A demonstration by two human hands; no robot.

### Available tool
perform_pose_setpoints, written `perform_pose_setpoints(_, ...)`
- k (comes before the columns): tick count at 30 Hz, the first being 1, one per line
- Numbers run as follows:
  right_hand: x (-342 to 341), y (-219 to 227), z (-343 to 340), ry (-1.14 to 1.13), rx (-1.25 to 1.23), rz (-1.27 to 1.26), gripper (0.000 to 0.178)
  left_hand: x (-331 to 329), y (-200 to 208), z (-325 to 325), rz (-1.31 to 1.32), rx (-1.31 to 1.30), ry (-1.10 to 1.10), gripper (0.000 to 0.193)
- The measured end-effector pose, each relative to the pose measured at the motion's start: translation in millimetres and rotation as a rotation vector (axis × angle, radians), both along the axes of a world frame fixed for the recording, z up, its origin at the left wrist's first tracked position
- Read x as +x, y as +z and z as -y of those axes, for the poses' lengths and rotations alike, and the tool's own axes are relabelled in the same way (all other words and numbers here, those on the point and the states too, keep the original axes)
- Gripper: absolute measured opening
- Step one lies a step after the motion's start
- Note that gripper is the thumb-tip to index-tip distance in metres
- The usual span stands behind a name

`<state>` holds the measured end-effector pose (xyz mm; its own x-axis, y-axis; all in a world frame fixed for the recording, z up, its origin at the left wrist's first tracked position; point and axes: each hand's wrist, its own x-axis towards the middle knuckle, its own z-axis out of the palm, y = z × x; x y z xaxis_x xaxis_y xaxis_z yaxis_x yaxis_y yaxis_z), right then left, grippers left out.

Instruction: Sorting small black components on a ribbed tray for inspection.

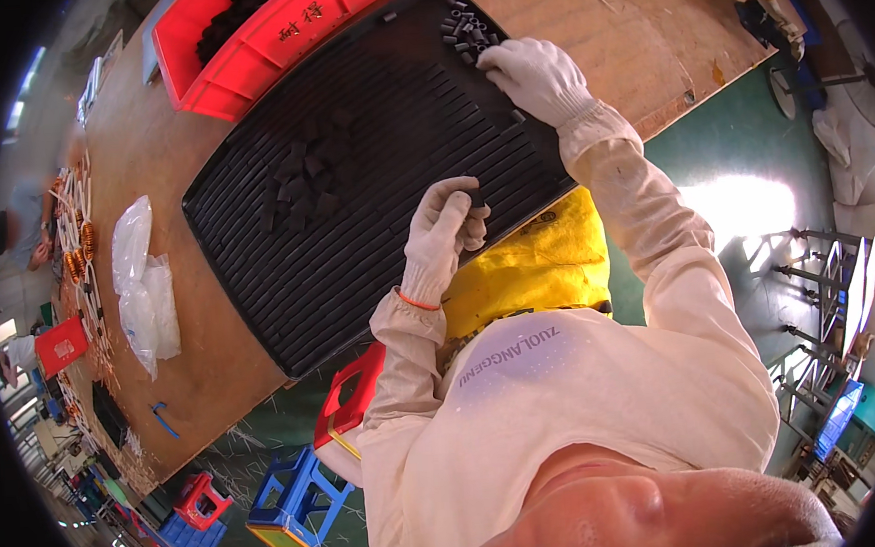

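Note:
My left hand [442, 235], in a white knit glove, is closed on a small black piece [476, 198] over the near edge of a black ribbed tray [287, 273]. My right hand [538, 79], gloved alike, is at the tray's far right corner. Its fingertips are pressed together at the edge of a pile of short dark tubes [463, 29]; whatever they pinch is hidden. Nearer the tray's middle lies a loose heap of small black blocks [302, 180].
A red bin [236, 85] with black contents stands beyond the tray on the wooden table [177, 360]. Clear plastic bags [142, 282] lie left. Red and blue stools [301, 497] stand on the green floor. Another person [26, 223] is at the table's far left.

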<state>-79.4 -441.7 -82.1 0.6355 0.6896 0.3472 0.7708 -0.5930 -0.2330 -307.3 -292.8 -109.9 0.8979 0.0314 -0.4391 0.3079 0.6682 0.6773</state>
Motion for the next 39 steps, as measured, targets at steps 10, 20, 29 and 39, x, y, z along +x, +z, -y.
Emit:
perform_pose_setpoints(10,-47.7,-6.8,23.5,-0.149,-0.29,-0.111,0.013,-4.0,12.1,3.2,0.019,-0.026,-0.026,0.036)
perform_pose_setpoints(20,-86.0,29.5,17.7,0.043,0.29,-0.355,0.01,-12.5,9.4,3.4,0.036,-0.119,0.001,0.031)
perform_pose_setpoints(29,-131.9,56.5,-3.6,0.33,0.309,-0.162,0.031,-11.0,33.1,1.0,0.097,0.033,0.072,0.03)
perform_pose_setpoints(39,-123.4,40.5,2.4,0.136,0.465,-0.474,0.021,-1.0,18.8,-14.4,0.192,0.129,0.086,0.029)
